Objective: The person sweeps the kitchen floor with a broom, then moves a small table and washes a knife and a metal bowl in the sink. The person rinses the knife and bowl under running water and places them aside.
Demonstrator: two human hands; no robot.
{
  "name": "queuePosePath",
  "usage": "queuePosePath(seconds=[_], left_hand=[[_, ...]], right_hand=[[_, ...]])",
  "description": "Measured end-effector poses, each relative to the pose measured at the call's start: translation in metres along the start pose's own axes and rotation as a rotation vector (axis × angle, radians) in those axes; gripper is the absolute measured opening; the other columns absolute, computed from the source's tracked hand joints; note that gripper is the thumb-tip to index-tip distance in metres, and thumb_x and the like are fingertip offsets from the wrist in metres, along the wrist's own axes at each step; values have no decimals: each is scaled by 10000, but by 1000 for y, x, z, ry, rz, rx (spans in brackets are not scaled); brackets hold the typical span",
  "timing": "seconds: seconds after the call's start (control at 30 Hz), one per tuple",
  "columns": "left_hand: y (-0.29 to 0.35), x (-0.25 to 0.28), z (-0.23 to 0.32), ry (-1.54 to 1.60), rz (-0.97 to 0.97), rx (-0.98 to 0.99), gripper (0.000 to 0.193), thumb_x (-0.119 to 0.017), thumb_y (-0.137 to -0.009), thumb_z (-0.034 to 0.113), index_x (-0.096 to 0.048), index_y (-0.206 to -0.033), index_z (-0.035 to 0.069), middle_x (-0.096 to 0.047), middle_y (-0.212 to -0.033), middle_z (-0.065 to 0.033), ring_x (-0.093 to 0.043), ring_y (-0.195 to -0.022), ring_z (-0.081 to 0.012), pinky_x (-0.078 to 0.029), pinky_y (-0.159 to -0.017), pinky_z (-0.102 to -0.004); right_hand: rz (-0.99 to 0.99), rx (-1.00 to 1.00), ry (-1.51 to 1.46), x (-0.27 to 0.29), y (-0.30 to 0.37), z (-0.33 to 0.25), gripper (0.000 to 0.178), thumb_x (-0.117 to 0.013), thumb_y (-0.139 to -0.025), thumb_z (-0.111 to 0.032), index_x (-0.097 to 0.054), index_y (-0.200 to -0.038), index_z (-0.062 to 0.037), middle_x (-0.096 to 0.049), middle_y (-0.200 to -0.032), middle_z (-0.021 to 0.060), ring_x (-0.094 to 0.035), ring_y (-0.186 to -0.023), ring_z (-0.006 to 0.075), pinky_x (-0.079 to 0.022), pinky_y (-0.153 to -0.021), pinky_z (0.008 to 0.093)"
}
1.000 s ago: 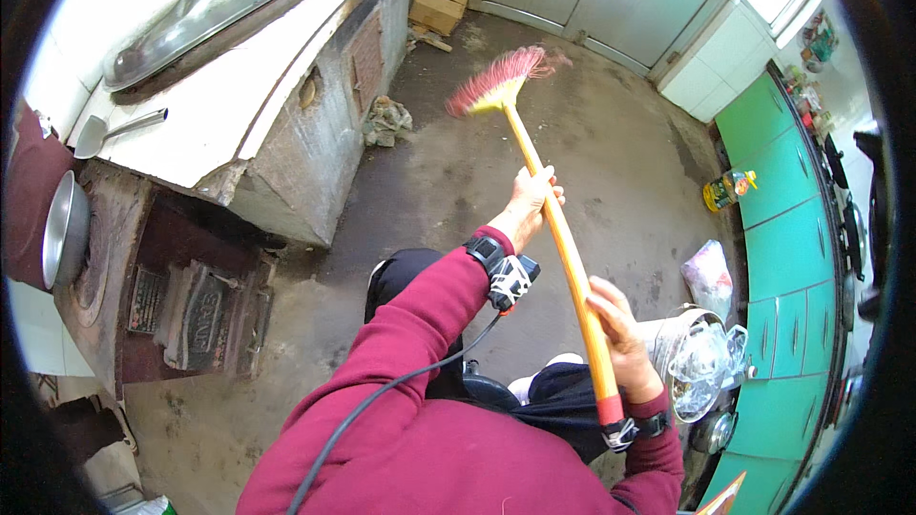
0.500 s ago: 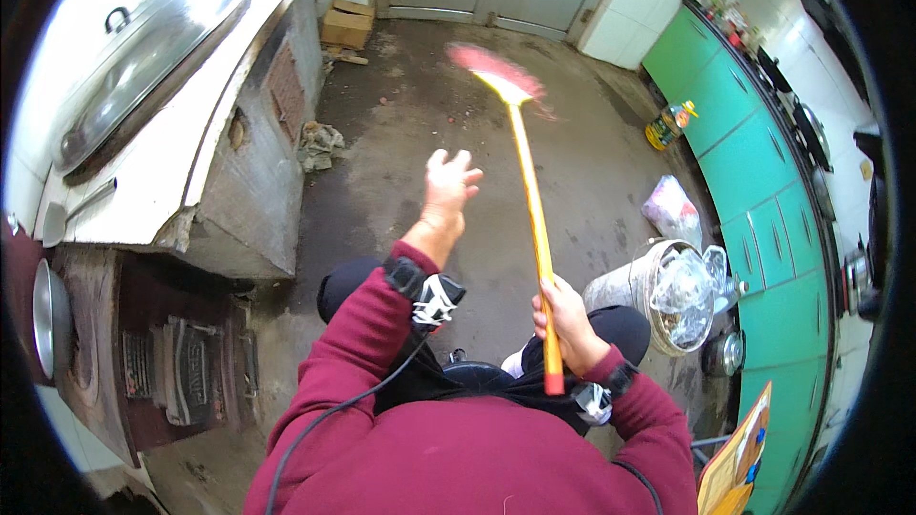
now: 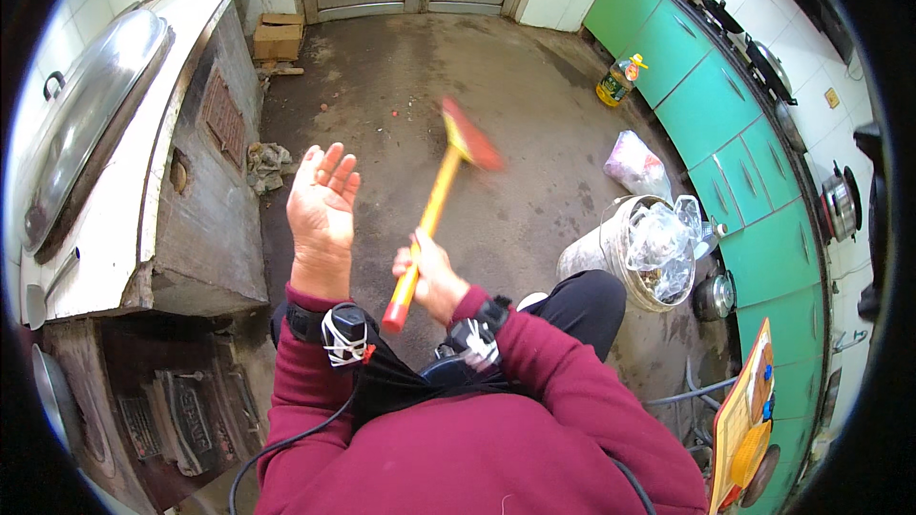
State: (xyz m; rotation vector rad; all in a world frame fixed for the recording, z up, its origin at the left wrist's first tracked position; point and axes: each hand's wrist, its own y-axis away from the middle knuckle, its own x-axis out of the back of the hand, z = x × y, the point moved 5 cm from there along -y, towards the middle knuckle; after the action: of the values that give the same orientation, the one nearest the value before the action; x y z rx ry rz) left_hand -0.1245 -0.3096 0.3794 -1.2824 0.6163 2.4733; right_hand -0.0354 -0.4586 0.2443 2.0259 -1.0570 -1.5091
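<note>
My right hand [image 3: 434, 275] is wrapped round the lower handle of a broom [image 3: 441, 193] with a yellow-orange stick, a red end cap and red bristles. The handle slants up and away from me. Its bristle head is smeared by motion over the floor, and I cannot tell whether it touches. To the left, my left hand [image 3: 322, 215] is raised with the palm showing and the fingers stretched out, holding nothing. Both wrists carry dark straps with small boxes tied on.
At right stand a bucket [image 3: 611, 246] of clear plastic, a stuffed plastic bag [image 3: 637, 164], an oil bottle [image 3: 618, 84] and green cabinets [image 3: 706, 67]. A tiled counter [image 3: 176, 153] bounds the left; a cardboard box [image 3: 278, 38] lies beyond it. Small bits dot the dirty floor [image 3: 515, 219].
My right hand has carried the broom left, and its handle now tilts the other way. My left hand has moved left and turned its palm up. The whole view has shifted.
</note>
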Motion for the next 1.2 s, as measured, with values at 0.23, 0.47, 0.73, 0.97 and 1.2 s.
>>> queuePosePath(seconds=[0.23, 0.47, 0.73, 0.97, 1.2], left_hand=[[-14, 34, 16, 102, 187, 28, 248, -566, -952, 234, -537, -1140, 75, -672, -996, -20, -636, -856, -162, -507, -724, -309], [6, 14, 13, 103, 22, 103, 225, -540, -960, 185, -558, -1170, 106, -677, -1012, -31, -658, -823, -166, -540, -705, -340], [-11, 4, -7, 96, 80, 124, 231, -628, -912, 169, -590, -1131, 105, -669, -1005, -28, -648, -802, -160, -530, -699, -318], [-19, 16, -6, 108, 102, 99, 224, -623, -916, 174, -593, -1125, 102, -675, -1000, -17, -650, -819, -151, -527, -722, -313], [-17, 7, -16, 128, 53, 128, 210, -618, -915, 174, -599, -1106, 90, -661, -996, -28, -638, -816, -149, -519, -709, -311]], right_hand=[[-152, 100, 230, -33, -13, -49, 247, -542, -960, -363, -425, -1011, -151, -460, -691, 23, -407, -478, 95, -373, -401, 242], [393, 478, 250, 58, -50, -92, 259, -482, -969, -371, -387, -988, -131, -443, -686, 31, -452, -478, 135, -424, -400, 303], [-19, 4, 290, -10, -120, -90, 281, -509, -971, -385, -378, -995, -137, -433, -663, 37, -415, -476, 128, -395, -410, 275], [-285, 301, 1139, -38, -34, -183, 246, -517, -965, -390, -455, -1000, -154, -453, -672, -7, -432, -468, 87, -390, -406, 244], [212, 489, 1604, 60, 83, -319, 361, -547, -936, -418, -576, -894, -60, -478, -551, -1, -437, -381, 109, -331, -332, 264]])
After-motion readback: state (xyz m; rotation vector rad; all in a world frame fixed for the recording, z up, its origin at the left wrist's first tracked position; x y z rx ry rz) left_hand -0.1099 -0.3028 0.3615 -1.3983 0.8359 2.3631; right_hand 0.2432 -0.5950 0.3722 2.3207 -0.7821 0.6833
